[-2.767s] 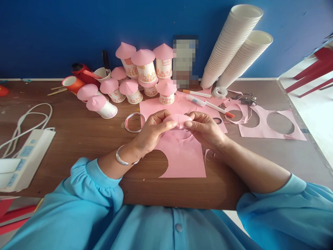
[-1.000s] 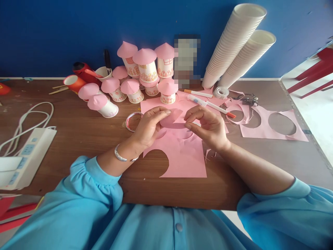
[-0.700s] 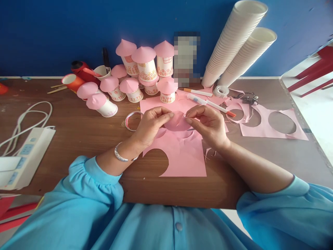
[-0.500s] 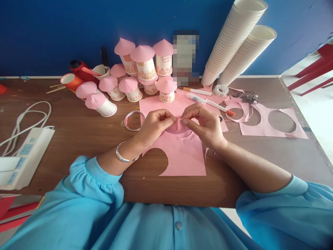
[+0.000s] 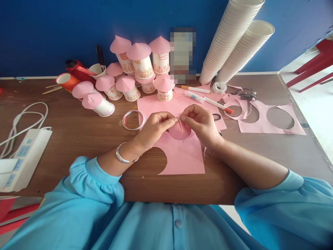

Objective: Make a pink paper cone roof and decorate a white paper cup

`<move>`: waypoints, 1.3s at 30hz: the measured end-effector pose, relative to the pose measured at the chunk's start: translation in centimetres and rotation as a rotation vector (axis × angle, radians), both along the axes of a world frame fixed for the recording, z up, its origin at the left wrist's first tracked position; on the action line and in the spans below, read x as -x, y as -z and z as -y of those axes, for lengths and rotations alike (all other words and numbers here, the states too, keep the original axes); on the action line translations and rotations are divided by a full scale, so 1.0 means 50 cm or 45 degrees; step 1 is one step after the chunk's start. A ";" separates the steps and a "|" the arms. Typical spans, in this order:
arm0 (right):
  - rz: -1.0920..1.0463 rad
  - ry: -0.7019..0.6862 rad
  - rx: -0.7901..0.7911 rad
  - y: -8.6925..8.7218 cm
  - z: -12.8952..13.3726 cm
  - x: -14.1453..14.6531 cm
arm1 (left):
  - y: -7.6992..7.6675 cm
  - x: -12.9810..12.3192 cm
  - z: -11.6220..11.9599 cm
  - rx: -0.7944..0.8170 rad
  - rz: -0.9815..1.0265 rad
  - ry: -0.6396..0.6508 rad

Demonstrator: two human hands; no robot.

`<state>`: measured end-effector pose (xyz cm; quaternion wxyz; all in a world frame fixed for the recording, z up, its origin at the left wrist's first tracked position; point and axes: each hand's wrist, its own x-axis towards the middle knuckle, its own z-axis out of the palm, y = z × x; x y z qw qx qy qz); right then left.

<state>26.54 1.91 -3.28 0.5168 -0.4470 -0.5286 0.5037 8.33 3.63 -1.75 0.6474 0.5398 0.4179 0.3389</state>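
Paper (image 5: 180,133), pink and curved along its lower rim, sits pinched in both hands near the middle of the desk (image 5: 166,189). The left hand (image 5: 158,130) grips it between thumb and fingers on one side; the right hand (image 5: 202,125) does the same on the other, and the thumb tips come close together at its upper part. A line runs down from there, though whether it is a fold or an overlap cannot be told.

Beneath lies a larger pink sheet (image 5: 186,158), its near end toward the front edge of the desk, with a round bite cut from its left side. A tape ring (image 5: 133,129) lies just beside the left hand. Toward the back edge stand white cups (image 5: 144,69) with pink cones; farther right, two tall cup stacks (image 5: 229,40) lean. A pink offcut (image 5: 262,119) with round holes lies near the right edge, and a power strip (image 5: 31,156) at the front left.
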 end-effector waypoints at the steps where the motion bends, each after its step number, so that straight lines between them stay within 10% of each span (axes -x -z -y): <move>1: -0.013 -0.002 0.019 0.000 0.000 0.000 | 0.001 0.000 0.000 0.009 0.023 0.006; 39: -0.309 -0.045 0.117 -0.001 -0.012 -0.014 | -0.002 0.020 -0.012 0.046 0.141 0.040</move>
